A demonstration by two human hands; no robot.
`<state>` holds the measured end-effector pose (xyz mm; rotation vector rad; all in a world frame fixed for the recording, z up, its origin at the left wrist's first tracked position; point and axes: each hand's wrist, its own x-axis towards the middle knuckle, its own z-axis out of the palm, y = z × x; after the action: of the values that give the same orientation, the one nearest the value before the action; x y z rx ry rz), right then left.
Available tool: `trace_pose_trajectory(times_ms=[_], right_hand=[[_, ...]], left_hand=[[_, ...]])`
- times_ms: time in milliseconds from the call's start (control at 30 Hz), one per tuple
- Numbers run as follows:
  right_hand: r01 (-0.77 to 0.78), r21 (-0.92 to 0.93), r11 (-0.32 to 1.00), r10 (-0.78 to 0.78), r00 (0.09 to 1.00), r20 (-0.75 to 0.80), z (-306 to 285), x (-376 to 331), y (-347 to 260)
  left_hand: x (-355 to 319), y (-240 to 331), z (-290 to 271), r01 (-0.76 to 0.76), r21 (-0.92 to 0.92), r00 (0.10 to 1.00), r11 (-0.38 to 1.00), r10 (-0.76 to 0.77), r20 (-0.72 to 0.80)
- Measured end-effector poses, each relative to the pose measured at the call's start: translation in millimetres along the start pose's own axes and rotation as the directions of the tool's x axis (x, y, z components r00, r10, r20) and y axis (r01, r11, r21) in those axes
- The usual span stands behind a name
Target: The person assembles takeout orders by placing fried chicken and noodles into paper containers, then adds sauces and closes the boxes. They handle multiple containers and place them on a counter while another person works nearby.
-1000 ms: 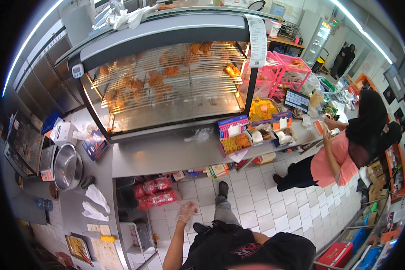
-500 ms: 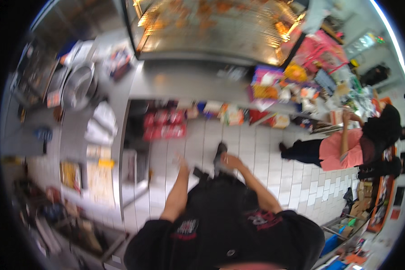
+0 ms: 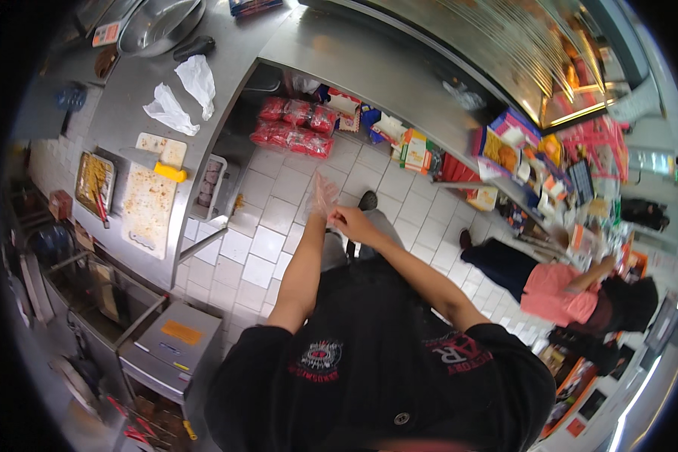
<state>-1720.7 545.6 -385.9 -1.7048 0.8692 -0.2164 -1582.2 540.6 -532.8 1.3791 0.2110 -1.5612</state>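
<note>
In front of my body, my left hand [image 3: 321, 199] stretches away from me with its fingers extended. A thin, clear plastic glove [image 3: 325, 187] covers it, loose and wrinkled past the fingertips. My right hand [image 3: 348, 225] is bare and closed, pinching the glove's edge by the left wrist. Both hands are above the tiled floor, apart from the counters. On the steel counter to the left lie a stained white cutting board [image 3: 148, 215], a knife [image 3: 169, 172] with a yellow handle, and two crumpled white sheets or bags [image 3: 197, 84].
A metal tray of yellowish food [image 3: 95, 184] sits left of the board. Metal bowls [image 3: 158, 26] stand at the far left. Red wrapped packs [image 3: 297, 124] fill the space under the front counter [image 3: 354, 56]. At the right stands a person in a pink top [image 3: 557, 292].
My view has turned right, so the counters sit at a slant. My hands, apart before, have come together, with the right one on the glove at my left wrist.
</note>
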Motion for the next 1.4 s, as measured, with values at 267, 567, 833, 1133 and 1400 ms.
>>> trace_pose_trajectory(times_ms=[267, 567, 833, 1133, 1400], right_hand=[[-0.146, -0.284, 0.948, 0.131, 0.989, -0.071, -66, 168, 324], [-0.518, 0.049, 0.854, 0.449, 0.686, -0.572, -109, 438, 500], [-0.373, -0.499, 0.782, 0.011, 0.808, -0.588, -135, 465, 543], [-0.408, -0.201, 0.891, 0.047, 0.523, -0.851, -232, 162, 516], [-0.753, -0.274, 0.598, -0.084, 0.281, -0.956, -277, 121, 595]], left_hand=[[194, -107, -32, -0.105, 0.547, 0.988, 0.83, 0.026, 0.151], [516, -195, -42, -0.639, 0.705, 0.726, 0.308, 0.542, 0.422], [545, -182, -18, -0.458, 0.471, 0.876, 0.754, 0.292, 0.384], [576, -169, 17, -0.321, 0.455, 0.937, 0.831, 0.208, 0.282], [607, -164, 34, -0.395, 0.241, 0.91, 0.886, 0.341, 0.238]])
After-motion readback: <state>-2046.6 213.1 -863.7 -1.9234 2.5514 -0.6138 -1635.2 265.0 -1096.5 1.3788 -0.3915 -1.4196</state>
